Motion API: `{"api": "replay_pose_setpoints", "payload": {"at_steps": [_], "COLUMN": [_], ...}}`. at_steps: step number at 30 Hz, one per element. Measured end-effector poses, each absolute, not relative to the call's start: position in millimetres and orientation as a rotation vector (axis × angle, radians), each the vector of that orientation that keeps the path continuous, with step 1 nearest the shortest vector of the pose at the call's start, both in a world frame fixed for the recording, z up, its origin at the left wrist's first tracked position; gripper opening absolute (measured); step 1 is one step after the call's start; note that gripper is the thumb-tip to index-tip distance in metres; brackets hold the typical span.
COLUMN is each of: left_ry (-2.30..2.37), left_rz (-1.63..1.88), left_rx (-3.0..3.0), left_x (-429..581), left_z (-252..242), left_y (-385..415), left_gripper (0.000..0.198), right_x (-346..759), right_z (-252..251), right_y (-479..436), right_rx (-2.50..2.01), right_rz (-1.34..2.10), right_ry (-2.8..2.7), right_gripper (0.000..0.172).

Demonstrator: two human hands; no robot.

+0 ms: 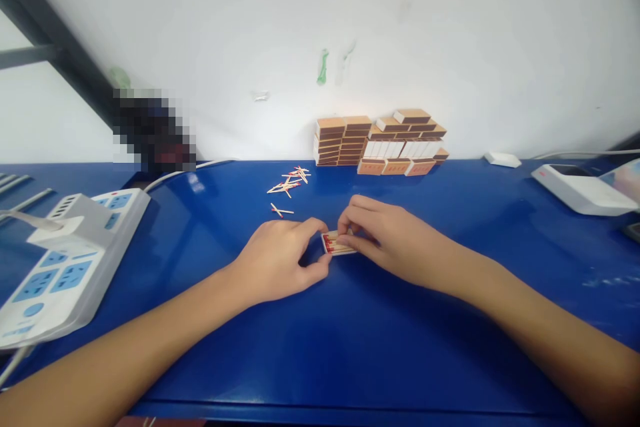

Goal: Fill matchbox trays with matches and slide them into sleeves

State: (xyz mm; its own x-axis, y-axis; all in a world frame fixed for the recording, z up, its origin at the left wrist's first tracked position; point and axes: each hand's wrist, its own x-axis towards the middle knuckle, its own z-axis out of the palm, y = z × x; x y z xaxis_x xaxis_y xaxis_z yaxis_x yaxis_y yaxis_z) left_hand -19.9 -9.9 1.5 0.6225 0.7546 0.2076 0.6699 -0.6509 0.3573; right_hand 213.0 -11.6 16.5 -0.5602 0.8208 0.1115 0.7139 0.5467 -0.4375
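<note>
A small open matchbox tray (343,253) lies on the blue table, with red-tipped matches (331,241) side by side in it. The thumb and fingers of my left hand (280,257) grip its left end from both sides. Over the tray's right part, my right hand (383,230) is closed in a pinch, its thumb tip touching the matches. Whatever lies between those fingertips is hidden. Behind my left hand, several loose matches (289,183) form a scattered pile. Closer to that hand, a few more matches (281,211) lie crossed.
Stacked matchboxes (343,141) and a stepped row of matchboxes (407,141) stand against the white wall. A power strip (100,273) with a plugged-in adapter (65,233) is at the left. White devices (575,190) and cables lie at the right.
</note>
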Motion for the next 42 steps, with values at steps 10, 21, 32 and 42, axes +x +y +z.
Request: {"api": "replay_pose_setpoints", "payload": {"at_steps": [10, 21, 32, 42], "left_ry": [1.175, 0.978, 1.137, 1.310], "left_rz": [0.478, 0.512, 0.570, 0.544], "left_rx": [2.596, 2.577, 2.536, 2.432], "left_x": [-20.2, -18.2, -19.4, -17.3], "left_z": [2.6, 2.1, -1.6, -1.1], "left_y": [-9.3, -18.5, -14.7, -9.8], "left_gripper": [0.026, 0.026, 0.023, 0.027], "right_x": [213.5, 201.8, 140.0, 223.8], "right_z": [15.0, 25.0, 12.7, 29.4], "right_y": [-9.2, 18.9, 69.0, 19.7], "right_rx": [-1.298, -1.244, -1.252, -1.287], "right_rz": [0.492, 0.471, 0.586, 0.566], "right_ry": [-2.545, -2.318, -2.520, -2.536], "right_gripper": [0.019, 0.015, 0.013, 0.021]}}
